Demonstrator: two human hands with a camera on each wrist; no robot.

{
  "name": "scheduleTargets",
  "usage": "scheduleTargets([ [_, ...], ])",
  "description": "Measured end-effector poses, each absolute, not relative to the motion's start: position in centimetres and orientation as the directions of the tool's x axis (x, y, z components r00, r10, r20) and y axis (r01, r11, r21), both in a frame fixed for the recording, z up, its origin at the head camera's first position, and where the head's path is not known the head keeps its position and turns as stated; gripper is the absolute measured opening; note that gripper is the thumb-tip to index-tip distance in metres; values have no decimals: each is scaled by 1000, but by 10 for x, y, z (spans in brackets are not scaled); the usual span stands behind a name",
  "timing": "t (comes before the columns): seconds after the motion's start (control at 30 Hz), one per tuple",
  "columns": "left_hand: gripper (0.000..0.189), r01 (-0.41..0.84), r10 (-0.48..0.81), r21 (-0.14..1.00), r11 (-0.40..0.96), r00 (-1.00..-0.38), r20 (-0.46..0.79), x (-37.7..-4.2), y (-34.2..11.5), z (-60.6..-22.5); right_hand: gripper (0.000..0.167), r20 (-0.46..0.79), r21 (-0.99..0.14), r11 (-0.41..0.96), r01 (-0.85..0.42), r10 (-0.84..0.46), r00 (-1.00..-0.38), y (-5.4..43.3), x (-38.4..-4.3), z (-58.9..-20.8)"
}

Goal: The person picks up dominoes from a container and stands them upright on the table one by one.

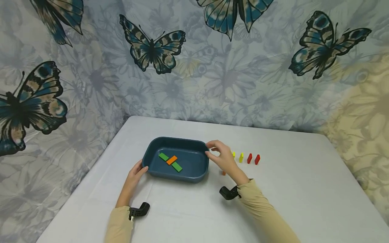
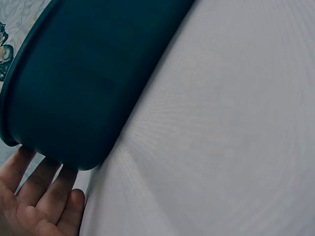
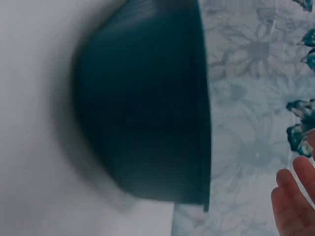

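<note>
A dark teal baking dish (image 1: 199, 168) is on the white table. Inside it lie two green domino blocks (image 1: 177, 166) and one orange domino block (image 1: 172, 160). At the dish's left end my left hand (image 1: 133, 173) grips the corner, the thumb at the front and the fingers against the outer wall (image 2: 54, 123). Close to the right rim is my right hand (image 1: 224, 158), thumb and fingers spread apart; its fingers (image 3: 293, 204) appear clear of the wall (image 3: 147, 113) in the right wrist view.
Beyond my right hand stand yellow blocks (image 1: 241, 157) and red blocks (image 1: 257, 159) in a row, one yellow partly hidden. An orange block (image 1: 224, 173) shows beside the right wrist, mostly covered. Butterfly-patterned cloth (image 1: 228, 84) hangs behind the table (image 1: 288, 189).
</note>
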State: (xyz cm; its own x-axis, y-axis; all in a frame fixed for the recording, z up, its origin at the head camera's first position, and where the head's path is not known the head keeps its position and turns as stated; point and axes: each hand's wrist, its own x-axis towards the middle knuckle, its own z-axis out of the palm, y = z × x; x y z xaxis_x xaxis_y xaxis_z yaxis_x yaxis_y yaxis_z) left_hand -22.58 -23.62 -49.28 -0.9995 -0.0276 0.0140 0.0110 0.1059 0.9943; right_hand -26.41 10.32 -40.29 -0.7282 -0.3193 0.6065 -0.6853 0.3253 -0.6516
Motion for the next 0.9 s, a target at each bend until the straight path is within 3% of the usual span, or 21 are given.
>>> scheduleTargets([
  [0.53,55,35,-28,994,103,-999,38,-228,-236,-490,16,468,-748,279,-602,-420,-777,20,-294,-415],
  [0.9,52,32,-32,994,105,-999,36,-226,-239,-493,19,325,-715,426,-554,-499,-803,-14,-302,-431],
])
